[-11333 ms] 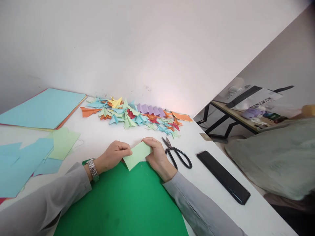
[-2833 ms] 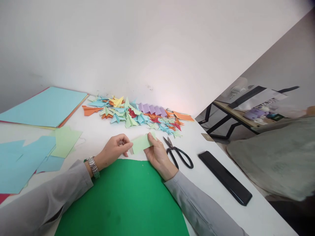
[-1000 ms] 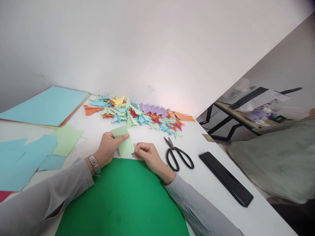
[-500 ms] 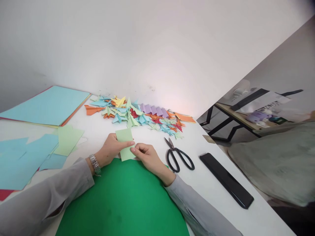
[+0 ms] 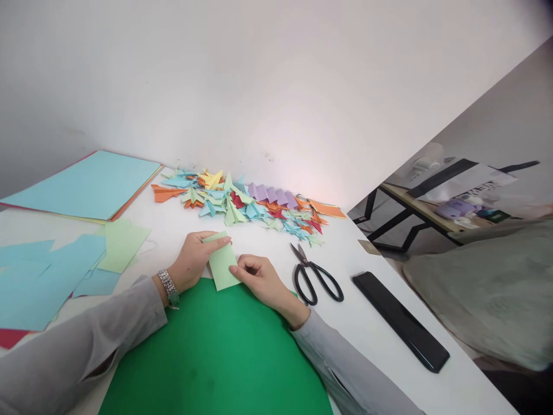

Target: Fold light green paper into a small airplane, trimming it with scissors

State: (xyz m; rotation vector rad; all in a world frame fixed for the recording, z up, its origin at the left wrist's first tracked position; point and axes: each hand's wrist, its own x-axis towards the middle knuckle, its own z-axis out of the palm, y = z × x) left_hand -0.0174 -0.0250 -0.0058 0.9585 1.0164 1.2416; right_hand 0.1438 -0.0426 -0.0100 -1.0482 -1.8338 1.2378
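A small light green piece of paper [image 5: 223, 269] is held between both hands above the far edge of a green sheet [image 5: 224, 351]. My left hand [image 5: 192, 260] is closed on its upper left part, with the thumb lying across the top. At the paper's lower right edge, my right hand [image 5: 261, 282] pinches it between thumb and fingers. The paper's back and some of my fingers are hidden. Black-handled scissors [image 5: 311, 274] lie to the right of my right hand, blades pointing away.
Folded paper pieces [image 5: 235, 202] in many colours are heaped along the wall. On the left are a stack of large sheets [image 5: 86, 181] and loose blue cut pieces [image 5: 38, 282]. A long black object [image 5: 400, 320] lies near the table's right edge.
My left thumb has moved up from the paper's middle to its top edge. The paper is now tilted, its lower end swung slightly right. My right hand keeps its pinch.
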